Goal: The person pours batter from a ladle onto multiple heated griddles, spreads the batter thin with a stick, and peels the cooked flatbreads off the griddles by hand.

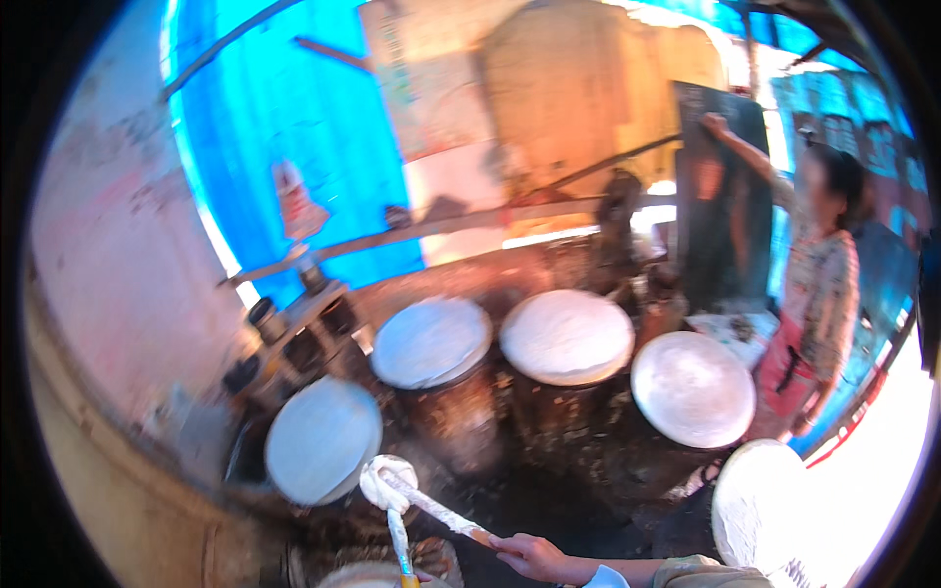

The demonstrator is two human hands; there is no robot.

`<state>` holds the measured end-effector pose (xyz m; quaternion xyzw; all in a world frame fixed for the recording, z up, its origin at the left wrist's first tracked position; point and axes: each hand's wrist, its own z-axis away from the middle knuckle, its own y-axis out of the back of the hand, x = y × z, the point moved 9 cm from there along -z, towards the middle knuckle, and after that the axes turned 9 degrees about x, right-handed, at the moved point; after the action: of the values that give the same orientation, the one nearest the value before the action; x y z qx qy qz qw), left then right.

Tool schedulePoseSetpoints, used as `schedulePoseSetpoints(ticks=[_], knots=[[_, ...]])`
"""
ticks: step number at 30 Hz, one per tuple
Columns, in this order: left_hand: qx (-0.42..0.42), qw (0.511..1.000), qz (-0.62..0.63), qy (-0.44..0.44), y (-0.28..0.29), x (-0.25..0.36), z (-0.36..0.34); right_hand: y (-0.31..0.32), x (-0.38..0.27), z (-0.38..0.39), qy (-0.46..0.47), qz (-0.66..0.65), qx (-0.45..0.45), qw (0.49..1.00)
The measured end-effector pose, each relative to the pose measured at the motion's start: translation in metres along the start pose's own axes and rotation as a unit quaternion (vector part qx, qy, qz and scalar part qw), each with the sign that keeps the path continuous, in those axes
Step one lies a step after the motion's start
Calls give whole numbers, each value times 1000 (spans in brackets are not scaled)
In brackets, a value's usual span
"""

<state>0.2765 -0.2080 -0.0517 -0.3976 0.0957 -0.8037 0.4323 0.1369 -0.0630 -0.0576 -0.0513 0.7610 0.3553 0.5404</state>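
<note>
My right hand [534, 555] comes in from the lower right, closed round the handle of a long-handled ladle [441, 510] coated in white. The ladle's round head points away to the left. A thin white-smeared stick [399, 537] with a blue and yellow grip meets the ladle head. At the lower edge, a small part of my left hand [431, 581] shows beside that yellow grip and seems closed on it. Just left of the ladle head sits a round, white-topped drum [323, 441]. Another round vessel [368, 578] with white in it is cut off below.
Several more white-topped round stoves curve around me, such as one at the back [567, 336] and one at the right [693, 389]. A person [818, 284] stands at the far right, an arm raised to a dark panel [725, 196]. Cans [338, 314] stand on a ledge at left.
</note>
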Motion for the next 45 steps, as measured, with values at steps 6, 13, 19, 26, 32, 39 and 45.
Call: schedulePoseSetpoints(ticks=[6,13,19,26,32,39,45], knots=[[-211,949,-209,110,-216,-24,-36,166,60,56,-32,25,372,928],[-376,827,-351,227,-401,-155,-78,291,124,173,-186,54,609,769],[-414,758,-477,162,-482,-294,-152,317,205,238,-348,11,678,648],[-443,552,-659,-255,-552,-320,-233,336,285,200,-254,1,650,717],[-421,503,-683,-320,-580,-293,-275,333,293,201,-233,-84,768,590],[-353,525,-703,-324,-594,-254,-314,336,308,167,-196,-366,752,512],[-378,545,-653,-367,-610,-254,-320,381,277,138,-192,-6,766,613]])
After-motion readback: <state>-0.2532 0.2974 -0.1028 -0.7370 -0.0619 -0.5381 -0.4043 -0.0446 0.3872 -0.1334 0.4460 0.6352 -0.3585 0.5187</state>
